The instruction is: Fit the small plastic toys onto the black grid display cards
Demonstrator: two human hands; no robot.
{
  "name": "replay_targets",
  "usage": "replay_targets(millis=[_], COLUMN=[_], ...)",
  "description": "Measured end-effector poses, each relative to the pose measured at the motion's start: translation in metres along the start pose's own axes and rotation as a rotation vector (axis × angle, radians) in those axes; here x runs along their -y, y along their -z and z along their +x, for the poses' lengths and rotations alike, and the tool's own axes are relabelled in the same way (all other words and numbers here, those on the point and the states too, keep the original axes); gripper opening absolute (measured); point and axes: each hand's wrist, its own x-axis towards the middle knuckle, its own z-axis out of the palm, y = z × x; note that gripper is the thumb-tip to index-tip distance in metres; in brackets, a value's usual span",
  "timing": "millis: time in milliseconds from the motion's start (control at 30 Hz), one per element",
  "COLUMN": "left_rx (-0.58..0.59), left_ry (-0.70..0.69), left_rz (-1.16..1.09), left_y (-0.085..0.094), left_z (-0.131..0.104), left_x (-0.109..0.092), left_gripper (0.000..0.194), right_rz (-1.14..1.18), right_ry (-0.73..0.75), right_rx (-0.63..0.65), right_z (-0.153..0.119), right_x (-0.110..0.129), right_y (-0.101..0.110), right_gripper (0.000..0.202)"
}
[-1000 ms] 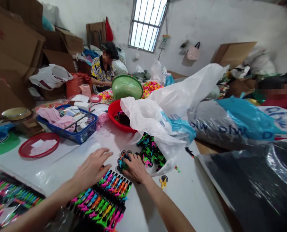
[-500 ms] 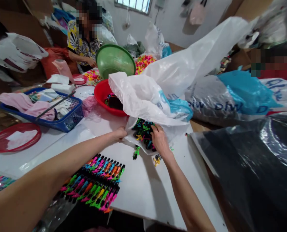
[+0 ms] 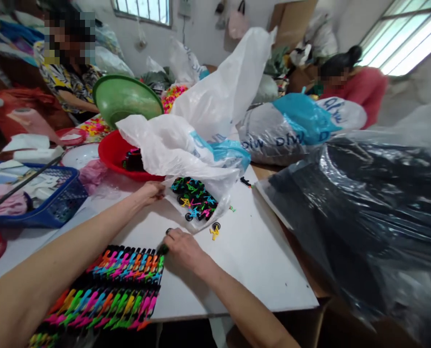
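Note:
A white plastic bag (image 3: 165, 145) lies with its mouth toward me, and small toy bicycles (image 3: 197, 198) in black and bright colours fill the opening. At the left edge of that mouth, my left hand (image 3: 152, 192) is closed on the plastic, its fingertips partly hidden. My right hand (image 3: 184, 249) pinches a small dark toy bicycle (image 3: 164, 249), largely covered by the fingers, at the right end of the upper row. Two packed rows of colourful toy bicycles (image 3: 128, 263) stand on the white table. A loose yellow toy bicycle (image 3: 215, 231) lies beside the bag.
Behind the bag are a red basin (image 3: 108, 157) and a green basin (image 3: 124, 99). A blue basket (image 3: 63, 198) sits at left. Big filled sacks (image 3: 277, 137) and a dark plastic-wrapped bundle (image 3: 375, 193) border the right. Two people (image 3: 66, 82) sit farther back.
My right hand has left the bag's mouth and come left and nearer, to the rows. The loose green toy bicycle beside the bag is gone from its spot. The view has turned right.

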Motion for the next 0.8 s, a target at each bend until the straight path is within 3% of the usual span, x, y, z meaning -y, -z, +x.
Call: replay_targets(millis=[100,167,267,400,500,567,700,800], left_rx=[-0.002,-0.013,-0.017,-0.033,-0.070,-0.079,-0.068,-0.058], left_ry=[0.026,0.061,0.101,0.071,0.035,0.035,0.047,0.030], left_rz=[0.003,0.017,0.022,0.003,0.002,0.017,0.066,0.134], left_y=[0.002,0.003,0.004,0.006,0.010,0.013,0.013,0.008], left_z=[-0.003,-0.004,-0.003,0.001,0.006,0.009,0.010,0.008], left_x=[0.006,0.015,0.021,0.011,0.006,0.009,0.023,0.030], left_gripper=[0.016,0.014,0.011,0.012,0.017,0.018,0.017,0.019], right_rz=[-0.065,-0.067,0.000,0.070,0.107,0.131,0.148,0.105], right_ry=[-0.041,-0.042,0.066,0.018,0.004,-0.108,-0.598,-0.730], right_rx=[-0.010,-0.014,-0.061,-0.091,-0.121,-0.183,-0.294,-0.275], right_z=[0.009,0.013,0.014,0.000,-0.028,-0.053,-0.089,-0.090], right_x=[-0.008,-0.011,-0.005,0.014,0.012,-0.002,-0.049,-0.074], right_y=[0.017,0.015,-0.009,-0.041,-0.046,-0.038,-0.017,-0.011], right_gripper=[0.010,0.013,0.029,0.023,0.027,0.028,0.024,0.046])
